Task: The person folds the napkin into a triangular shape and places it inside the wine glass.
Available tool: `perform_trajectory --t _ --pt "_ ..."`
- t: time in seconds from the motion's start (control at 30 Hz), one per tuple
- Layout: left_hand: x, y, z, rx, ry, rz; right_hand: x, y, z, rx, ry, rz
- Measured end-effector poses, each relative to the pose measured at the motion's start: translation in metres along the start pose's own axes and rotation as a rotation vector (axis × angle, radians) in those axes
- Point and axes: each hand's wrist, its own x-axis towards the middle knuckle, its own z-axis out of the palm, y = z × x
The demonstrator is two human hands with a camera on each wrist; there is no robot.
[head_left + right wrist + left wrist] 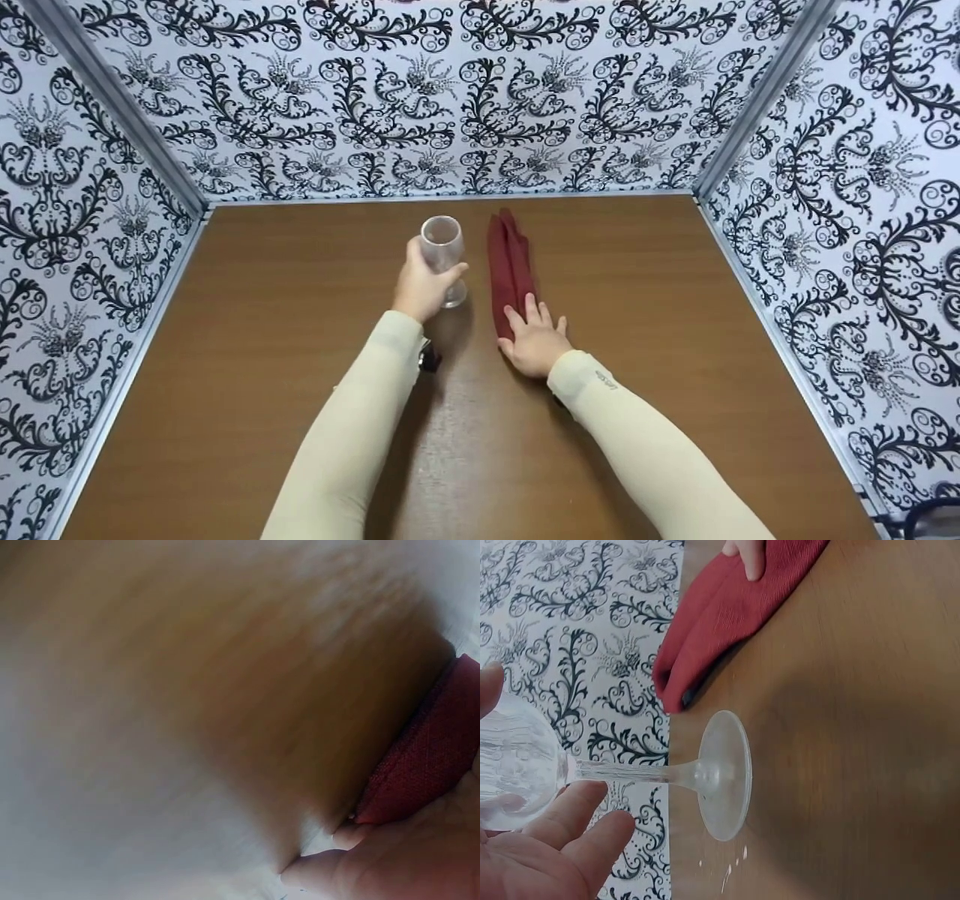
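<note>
In the head view my left hand (422, 283) grips a clear stemmed glass (442, 259) round its bowl, the glass upright with its mouth up. The left wrist view shows the stem and round foot (724, 776) below the fingers, close over the tabletop. To the right lies a folded dark red cloth napkin (510, 259), long and narrow, pointing away from me. My right hand (536, 346) rests on its near end with straight, spread fingers. In the right wrist view, the napkin (427, 746) shows beside the palm.
The brown wooden table (637, 300) is enclosed at the back and sides by panels (480, 97) with a black-and-white scroll pattern and grey metal edge rails. A few small whitish marks (727, 870) show on the tabletop near the glass. A dark curved object (934, 517) sits at the lower right corner.
</note>
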Motion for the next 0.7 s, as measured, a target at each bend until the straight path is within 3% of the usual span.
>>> perform_trajectory --t 0.27,0.7 --pt "0.002 0.004 0.015 0.015 -0.015 0.017 0.002 0.003 0.004 0.011 0.018 0.001" --pt "0.001 0.005 0.026 0.021 -0.046 -0.010 0.004 0.002 0.005 0.002 0.025 0.010"
